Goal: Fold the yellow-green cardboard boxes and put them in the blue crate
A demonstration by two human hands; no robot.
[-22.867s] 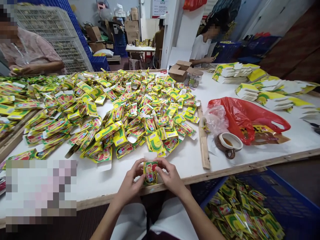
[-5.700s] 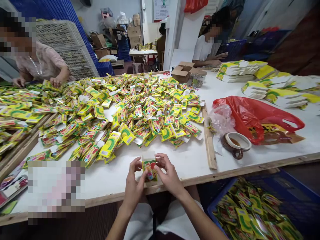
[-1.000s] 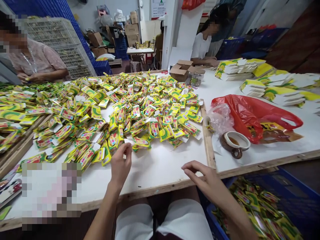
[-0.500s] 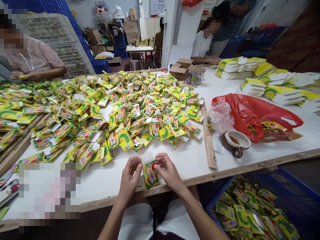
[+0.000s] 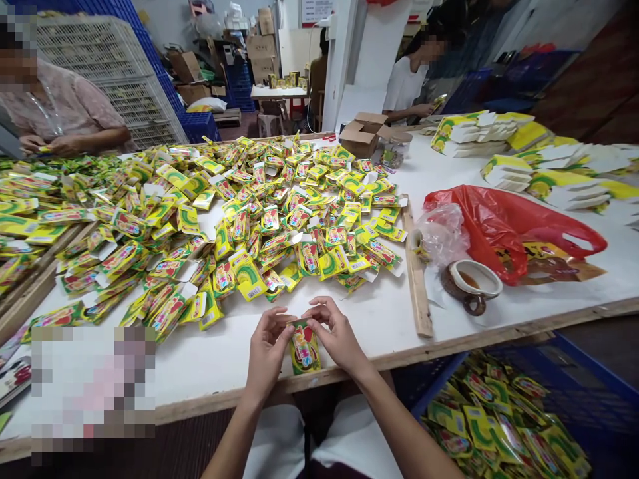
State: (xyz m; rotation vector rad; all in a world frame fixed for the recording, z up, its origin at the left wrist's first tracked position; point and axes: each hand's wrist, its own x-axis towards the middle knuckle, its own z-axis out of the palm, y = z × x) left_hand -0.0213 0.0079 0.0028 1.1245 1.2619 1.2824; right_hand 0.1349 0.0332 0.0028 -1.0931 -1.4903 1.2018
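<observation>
Both my hands hold one small yellow and green carton (image 5: 304, 349) upright at the near edge of the white table (image 5: 349, 319). My left hand (image 5: 267, 349) grips its left side, with the fingertips pinched over the top flap. My right hand (image 5: 337, 336) grips the right side, its fingers pressed on the same top flap. A wide heap of the same small cartons (image 5: 239, 206) lies just beyond my hands and spreads to the left and far side.
A wooden strip (image 5: 414, 279) lies right of the heap, then a brown cup (image 5: 469, 286), a clear bag and a red plastic bag (image 5: 499, 229). Stacks of flat cartons (image 5: 524, 166) sit far right. A blue crate (image 5: 504, 419) of cartons stands below right. Other people work at the far sides.
A second ago my left hand was at the heap and my right hand hovered open at the table edge. Both now hold a carton, and its top flap has been folded down.
</observation>
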